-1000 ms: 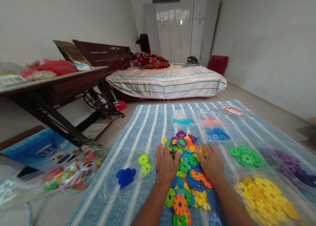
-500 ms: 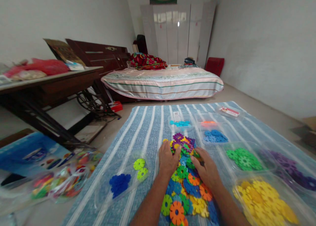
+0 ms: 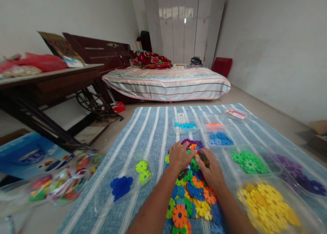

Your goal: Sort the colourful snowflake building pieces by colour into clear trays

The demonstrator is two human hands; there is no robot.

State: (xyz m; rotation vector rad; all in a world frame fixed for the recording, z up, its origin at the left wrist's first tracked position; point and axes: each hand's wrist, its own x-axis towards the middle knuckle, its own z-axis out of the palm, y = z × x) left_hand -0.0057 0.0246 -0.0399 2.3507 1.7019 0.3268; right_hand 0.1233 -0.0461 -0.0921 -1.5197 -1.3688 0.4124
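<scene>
A heap of flat plastic snowflake discs (image 3: 190,193) in mixed colours lies on a blue striped blanket (image 3: 150,128). My left hand (image 3: 180,156) rests on the far part of the heap with its fingers curled over the discs. My right hand (image 3: 211,171) lies beside it on the heap, fingers bent down onto the pieces. The two hands almost touch at the fingertips. What either hand grips is hidden under the fingers.
Clear trays hold sorted discs: yellow (image 3: 268,201), green (image 3: 247,161), purple (image 3: 296,171), blue (image 3: 220,138), orange (image 3: 214,126), cyan (image 3: 185,125), and dark blue with lime (image 3: 125,184). A bag of discs (image 3: 58,186) lies at left by a dark table (image 3: 51,80). A bed (image 3: 166,82) stands behind.
Both hands have slid forward over the heap and drawn together; the fingers, flat a second ago, are now curled onto the discs.
</scene>
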